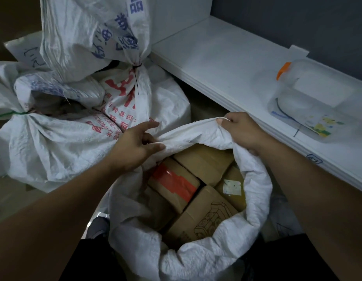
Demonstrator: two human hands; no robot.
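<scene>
Trouble would most likely start at the far rim of the white woven plastic sack (206, 256), which stands on the floor just beside the front edge of the white desk (226, 63). Your left grip (135, 147) pinches that rim between thumb and fingers, and your right grip (240, 130) is clamped round a bunched fold of it. Brown cardboard boxes (204, 165) fill it nearly to the mouth, leaving little cloth to gather. Pull unevenly and the weave may slip from the lighter left pinch, or snag on a box corner.
</scene>
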